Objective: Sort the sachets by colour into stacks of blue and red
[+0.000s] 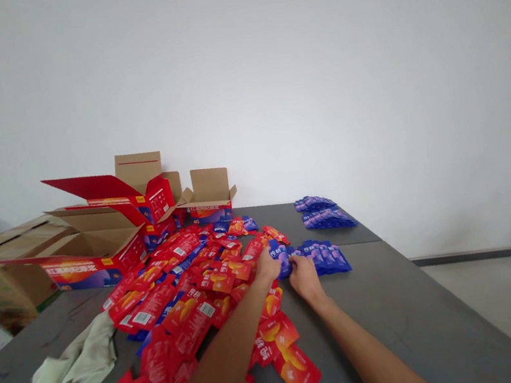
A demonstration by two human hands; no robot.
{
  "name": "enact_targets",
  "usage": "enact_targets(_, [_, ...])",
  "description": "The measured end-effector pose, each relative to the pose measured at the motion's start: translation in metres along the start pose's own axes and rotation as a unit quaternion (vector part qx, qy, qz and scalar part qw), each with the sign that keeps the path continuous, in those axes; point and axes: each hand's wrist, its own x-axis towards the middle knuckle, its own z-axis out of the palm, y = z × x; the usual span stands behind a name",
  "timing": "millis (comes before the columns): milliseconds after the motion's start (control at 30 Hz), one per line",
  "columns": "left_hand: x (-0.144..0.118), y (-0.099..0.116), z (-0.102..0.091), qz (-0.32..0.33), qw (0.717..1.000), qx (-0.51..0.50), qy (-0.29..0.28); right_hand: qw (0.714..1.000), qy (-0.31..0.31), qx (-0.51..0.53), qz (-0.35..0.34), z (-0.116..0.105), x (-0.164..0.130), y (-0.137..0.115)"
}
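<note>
My left hand (269, 266) is closed on the edge of a blue pouch (280, 254) with white lettering, held upright over the right border of the red heap. Close beside it, my right hand (305, 280) has its fingers pinched at the left end of a row of overlapping blue pouches (326, 255). Its fingertips meet the lower right edge of the held pouch, and the exact contact is partly hidden. Red pouches (189, 294) with orange fruit pictures lie in a wide, loose heap under and left of my left forearm, a few blue ones mixed in.
Two more rows of blue pouches (329, 219) lie at the table's far right. Open red cartons (82, 267) stand at the back left, with a smaller open box (213, 213) beside them. A pale green cloth (71, 379) lies on the dark table (405, 323) at the left.
</note>
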Motion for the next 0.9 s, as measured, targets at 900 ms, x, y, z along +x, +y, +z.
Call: enact_targets(900, [-0.033, 0.019, 0.023, 0.087, 0.970, 0.205, -0.095, 0.968, -0.109, -0.224, -0.040, -0.027, -0.010, 0.033])
